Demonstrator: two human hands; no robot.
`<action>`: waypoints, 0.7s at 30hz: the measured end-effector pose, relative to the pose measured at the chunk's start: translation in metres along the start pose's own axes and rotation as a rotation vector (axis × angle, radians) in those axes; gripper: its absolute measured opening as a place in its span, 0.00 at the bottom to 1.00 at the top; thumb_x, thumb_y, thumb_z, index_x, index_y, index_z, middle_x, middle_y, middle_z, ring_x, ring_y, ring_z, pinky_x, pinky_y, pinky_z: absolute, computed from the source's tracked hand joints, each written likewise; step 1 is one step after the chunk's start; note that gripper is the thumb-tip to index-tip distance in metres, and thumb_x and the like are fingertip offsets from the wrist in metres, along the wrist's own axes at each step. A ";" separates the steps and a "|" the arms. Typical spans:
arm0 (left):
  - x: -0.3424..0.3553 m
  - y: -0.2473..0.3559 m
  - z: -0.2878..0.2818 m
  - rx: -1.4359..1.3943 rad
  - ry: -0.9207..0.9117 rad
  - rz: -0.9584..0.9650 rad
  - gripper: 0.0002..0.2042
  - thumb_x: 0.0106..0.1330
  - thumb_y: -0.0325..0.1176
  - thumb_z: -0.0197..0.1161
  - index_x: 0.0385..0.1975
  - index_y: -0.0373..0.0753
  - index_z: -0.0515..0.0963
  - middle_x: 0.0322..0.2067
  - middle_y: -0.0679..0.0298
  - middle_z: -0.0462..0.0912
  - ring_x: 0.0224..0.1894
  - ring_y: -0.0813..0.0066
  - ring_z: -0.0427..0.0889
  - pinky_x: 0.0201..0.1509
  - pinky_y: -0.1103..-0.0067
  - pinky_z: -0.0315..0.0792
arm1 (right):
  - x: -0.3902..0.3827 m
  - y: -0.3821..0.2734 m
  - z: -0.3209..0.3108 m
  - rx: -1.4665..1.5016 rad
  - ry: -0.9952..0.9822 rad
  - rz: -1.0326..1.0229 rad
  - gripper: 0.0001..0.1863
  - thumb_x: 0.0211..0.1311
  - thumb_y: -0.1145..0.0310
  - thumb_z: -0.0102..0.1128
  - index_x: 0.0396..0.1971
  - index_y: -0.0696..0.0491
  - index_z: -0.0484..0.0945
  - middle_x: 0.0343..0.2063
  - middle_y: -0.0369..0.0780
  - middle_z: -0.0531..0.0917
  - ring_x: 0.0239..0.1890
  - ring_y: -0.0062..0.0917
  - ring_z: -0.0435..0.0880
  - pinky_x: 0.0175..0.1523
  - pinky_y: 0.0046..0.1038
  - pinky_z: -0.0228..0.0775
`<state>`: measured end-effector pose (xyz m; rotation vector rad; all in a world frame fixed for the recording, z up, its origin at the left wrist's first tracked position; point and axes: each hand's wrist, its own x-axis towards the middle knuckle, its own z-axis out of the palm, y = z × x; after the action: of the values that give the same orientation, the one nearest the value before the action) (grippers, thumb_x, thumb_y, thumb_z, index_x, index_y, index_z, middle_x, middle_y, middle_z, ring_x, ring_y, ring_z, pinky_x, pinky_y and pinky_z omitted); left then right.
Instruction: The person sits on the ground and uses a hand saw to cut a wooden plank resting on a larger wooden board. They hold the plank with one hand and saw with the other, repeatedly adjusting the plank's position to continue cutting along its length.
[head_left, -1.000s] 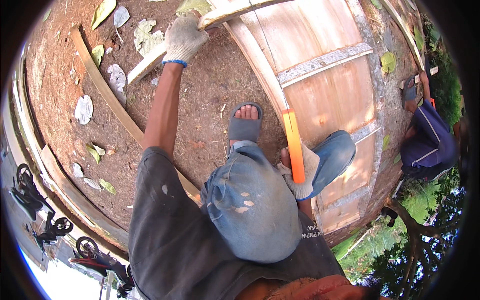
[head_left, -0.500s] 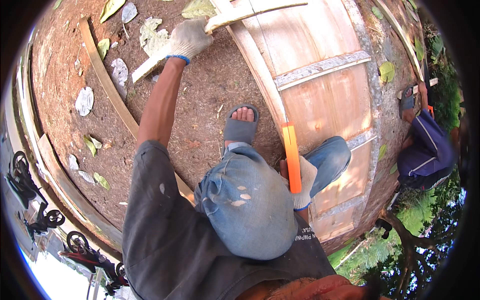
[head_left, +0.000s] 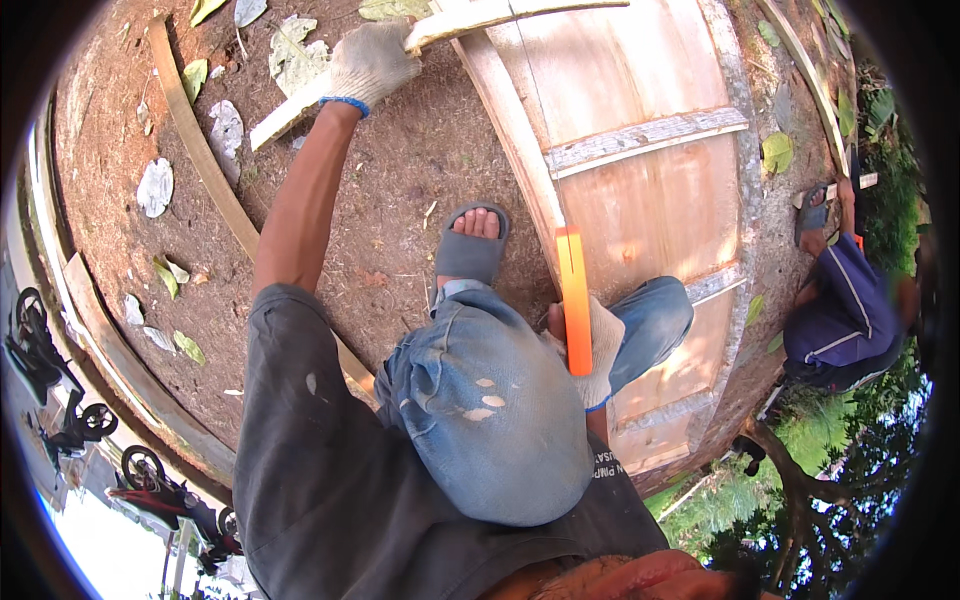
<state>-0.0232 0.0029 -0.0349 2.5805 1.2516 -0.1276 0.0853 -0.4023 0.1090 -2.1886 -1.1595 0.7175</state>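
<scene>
Lettering (head_left: pixel 608 470) in white shows in the head view on the dark shirt (head_left: pixel 335 440), just beside the raised denim knee (head_left: pixel 490 400), which seems to cover part of it; the writing is small and bent by the lens. The left hand (head_left: pixel 368 68), in a pale knitted glove with a blue cuff, is closed firmly around a wooden strip (head_left: pixel 500 22) near its middle, so that 1 end points down to the left over the soil and the other reaches right, over a framed wooden panel (head_left: pixel 650 190). The right hand (head_left: pixel 605 345), gloved alike, is wrapped around the orange handle (head_left: pixel 572 300) of a saw, beside the raised knee and over the panel's near side. From that handle a thin dark line, apparently the saw blade (head_left: pixel 540 95) seen edge-on, runs up to the strip and meets it right of the left hand. Pale battens (head_left: pixel 645 140) cross the panel, and a long rail (head_left: pixel 510 125) edges its left side. A grey sandal (head_left: pixel 470 255) stands on the soil between the 2 hands. Farther left lie dry leaves (head_left: pixel 155 187) and a curved-looking plank (head_left: pixel 200 140), with motorcycles (head_left: pixel 165 500) beyond. At the far right, another person (head_left: pixel 845 300) in dark blue clothing with pale stripes crouches near a tree (head_left: pixel 800 480).
</scene>
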 end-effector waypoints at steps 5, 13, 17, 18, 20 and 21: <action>-0.008 0.001 -0.001 0.055 0.039 -0.003 0.16 0.60 0.43 0.68 0.47 0.49 0.84 0.36 0.56 0.89 0.39 0.56 0.90 0.44 0.62 0.84 | 0.021 -0.002 -0.002 0.148 0.036 -0.005 0.16 0.47 0.61 0.73 0.32 0.54 0.82 0.23 0.42 0.81 0.25 0.40 0.84 0.32 0.33 0.76; -0.001 -0.001 0.005 0.035 0.068 0.034 0.15 0.58 0.41 0.68 0.46 0.49 0.83 0.36 0.56 0.89 0.39 0.55 0.90 0.43 0.61 0.83 | 0.089 -0.001 0.023 0.206 0.028 0.019 0.12 0.52 0.72 0.76 0.34 0.55 0.82 0.27 0.44 0.83 0.27 0.42 0.84 0.33 0.35 0.75; 0.000 -0.001 0.000 0.020 0.043 0.001 0.15 0.59 0.41 0.68 0.45 0.50 0.84 0.36 0.56 0.89 0.39 0.55 0.90 0.42 0.61 0.84 | -0.017 0.000 -0.016 -0.039 -0.131 0.088 0.12 0.55 0.68 0.69 0.38 0.57 0.83 0.25 0.45 0.81 0.25 0.44 0.83 0.33 0.35 0.76; 0.000 0.003 -0.001 0.019 0.048 -0.001 0.14 0.59 0.41 0.68 0.45 0.49 0.84 0.36 0.57 0.89 0.38 0.55 0.90 0.42 0.61 0.84 | -0.018 0.004 -0.012 -0.013 -0.064 0.114 0.13 0.55 0.67 0.68 0.38 0.57 0.83 0.25 0.45 0.81 0.25 0.44 0.83 0.33 0.35 0.76; -0.004 0.009 0.000 0.024 0.034 0.002 0.14 0.60 0.41 0.68 0.45 0.50 0.84 0.36 0.57 0.89 0.38 0.55 0.90 0.41 0.61 0.84 | 0.002 -0.007 -0.002 0.026 0.059 0.170 0.14 0.56 0.65 0.67 0.39 0.58 0.83 0.25 0.46 0.82 0.24 0.44 0.83 0.33 0.36 0.77; -0.007 0.010 0.003 0.035 0.021 0.010 0.14 0.60 0.41 0.67 0.46 0.50 0.84 0.36 0.57 0.89 0.38 0.55 0.90 0.41 0.61 0.84 | 0.029 -0.004 0.008 0.159 0.122 0.095 0.12 0.56 0.67 0.68 0.37 0.57 0.82 0.25 0.46 0.82 0.24 0.44 0.83 0.32 0.35 0.76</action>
<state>-0.0197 -0.0090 -0.0349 2.6245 1.2551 -0.1215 0.0917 -0.3735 0.0999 -2.1331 -0.9110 0.6807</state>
